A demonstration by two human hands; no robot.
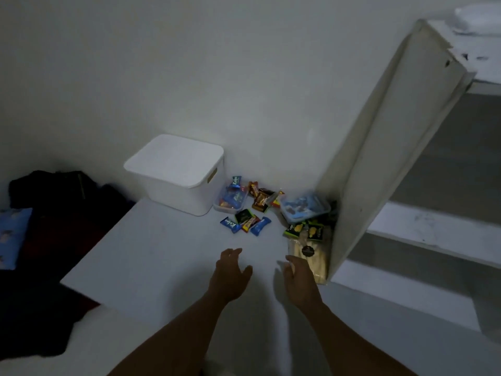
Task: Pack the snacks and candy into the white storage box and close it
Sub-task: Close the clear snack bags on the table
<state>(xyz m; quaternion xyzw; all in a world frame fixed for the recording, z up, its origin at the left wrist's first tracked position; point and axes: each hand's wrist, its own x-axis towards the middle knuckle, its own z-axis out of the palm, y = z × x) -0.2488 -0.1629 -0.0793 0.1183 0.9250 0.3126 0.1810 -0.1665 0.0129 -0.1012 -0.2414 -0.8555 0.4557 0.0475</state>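
White storage box [176, 180] sits at the far end of the white table [151, 253], against the wall, with its lid [173, 158] on. Its long axis runs roughly left to right along the wall, and the handle slot [212, 175] in its right end faces the snacks. A tall white panel [379, 158] stands along the table's right edge.

Both bare forearms reach in from the near edge, side by side. The left hand [230, 272] is over the table, palm down, its fingers apart and loosely bent, pointing toward the sweets and holding nothing. The right hand [299, 280] is held the same way, empty, just beside the near end of a long biscuit packet [311, 256] that lies along the panel, lengthwise away from the person.

Beyond that packet lie green-and-black packets [306, 230] and a lidded clear tub [303, 210]. A second clear tub [230, 202] of candy touches the box's right end. Brown-wrapped candies [260, 196] lie between the tubs, and blue, black and yellow loose candies [245, 223] lie nearer.
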